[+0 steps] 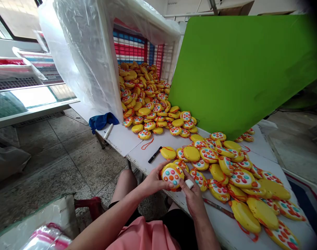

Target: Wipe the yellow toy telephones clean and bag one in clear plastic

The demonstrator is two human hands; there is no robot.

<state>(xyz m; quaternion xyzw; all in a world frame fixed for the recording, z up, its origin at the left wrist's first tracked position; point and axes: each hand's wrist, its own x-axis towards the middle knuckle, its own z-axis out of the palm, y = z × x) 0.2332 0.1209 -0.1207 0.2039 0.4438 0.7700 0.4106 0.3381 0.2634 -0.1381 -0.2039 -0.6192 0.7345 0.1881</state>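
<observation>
A yellow duck-faced toy (pixel 172 174) with a white panel of red, orange and blue buttons is in my left hand (pixel 156 181), its buttons turned up toward me. The fingers curl round its left side, thumb on the lower edge. My right hand (pixel 193 198) is closed on a small white block (pixel 189 183), perhaps an eraser or sponge. Its fingertips reach the toy's right edge. Just past my hands, more of these toys (pixel 208 155) lie heaped on the white table (pixel 140 152), some button side up, others showing plain yellow backs.
A plastic-wrapped crate (pixel 88 52) on its side spills more toys (pixel 145 100) onto the table. A big green board (pixel 239 69) leans behind the right heap. A black marker (pixel 154 155), a white stick (pixel 108 131), a blue cloth (pixel 103 121) and a thin worn strip (pixel 219 208) lie about.
</observation>
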